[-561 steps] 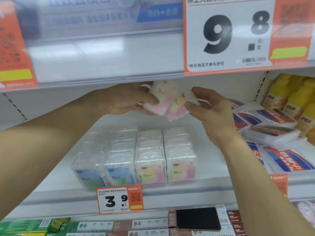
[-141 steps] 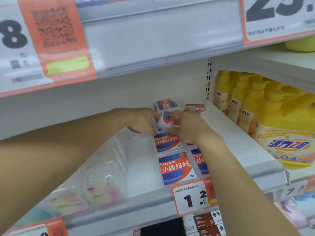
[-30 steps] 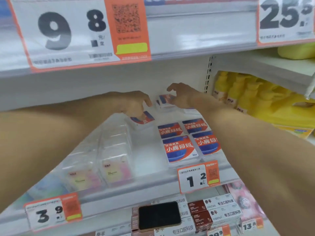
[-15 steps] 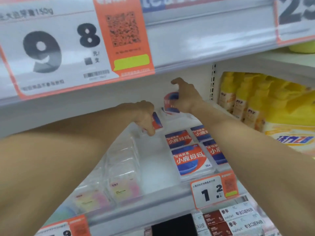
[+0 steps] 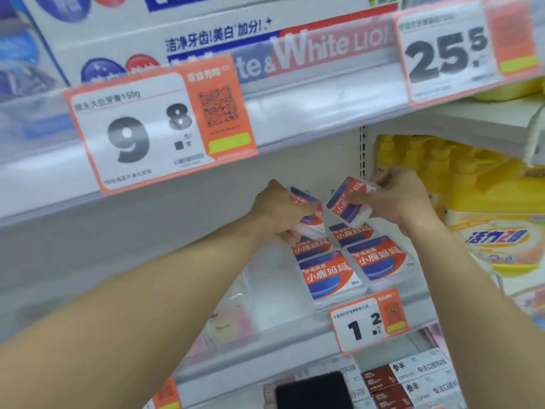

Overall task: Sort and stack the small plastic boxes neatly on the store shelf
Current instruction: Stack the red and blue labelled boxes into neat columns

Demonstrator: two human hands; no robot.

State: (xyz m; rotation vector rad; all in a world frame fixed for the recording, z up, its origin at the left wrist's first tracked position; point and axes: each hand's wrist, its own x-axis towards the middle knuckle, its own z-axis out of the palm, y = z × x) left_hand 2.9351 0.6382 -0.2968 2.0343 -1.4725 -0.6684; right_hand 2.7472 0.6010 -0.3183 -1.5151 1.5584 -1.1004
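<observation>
Both hands are lifted over the white shelf [image 5: 274, 290], each holding a small flat plastic box with a red and blue label. My left hand [image 5: 277, 212] grips one box [image 5: 308, 215], tilted, its label facing right. My right hand [image 5: 398, 199] holds a second box [image 5: 349, 202], also tilted, thumb across its face. Below them several like boxes lie flat in two rows: a front left box [image 5: 327, 277], a front right box [image 5: 377, 259], and others behind, partly hidden by the hands.
Clear boxes with pink and yellow labels [image 5: 233, 323] stand left of the red ones. Yellow bottles [image 5: 477, 184] fill the bay to the right. A price tag 1.2 [image 5: 368, 320] hangs on the shelf lip, and the upper shelf with a 9.8 tag [image 5: 159, 131] overhangs closely.
Each hand has lifted its box off the back of the shelf and brought it forward and up; the two boxes are now tilted side by side above the rows.
</observation>
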